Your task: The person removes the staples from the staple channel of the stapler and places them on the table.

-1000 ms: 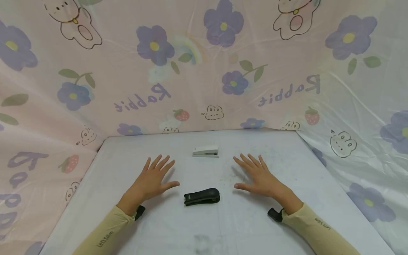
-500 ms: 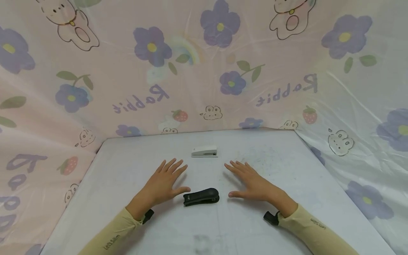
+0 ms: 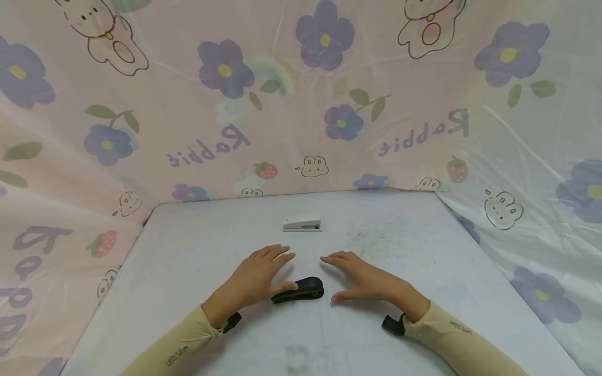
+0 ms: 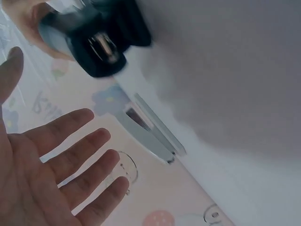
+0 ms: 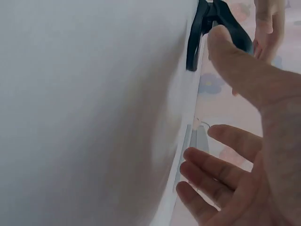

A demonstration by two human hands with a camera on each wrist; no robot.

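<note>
A black stapler [image 3: 308,288] lies on the white table between my two hands. My left hand [image 3: 251,277] hovers at its left side, fingers spread, the thumb passing over its left end in the head view; whether it touches cannot be told. To the right of the stapler is my right hand [image 3: 371,279], fingers extended and thumb apart, holding nothing. In the left wrist view the black stapler [image 4: 101,40] shows end-on beyond the open palm [image 4: 28,174]. Behind both hands stands a white stapler [image 3: 302,223], seen also past the fingers in the right wrist view.
The white table [image 3: 188,230] reaches back to a curtain [image 3: 282,115] printed with flowers and rabbits, which also hangs along both sides. A black wrist camera mount [image 3: 394,325] sits under the right sleeve, another [image 3: 232,322] under the left.
Both hands have moved inward toward the black stapler, the left one rightward and the right one leftward. The left thumb now overlaps it in view. Both staplers stay in place.
</note>
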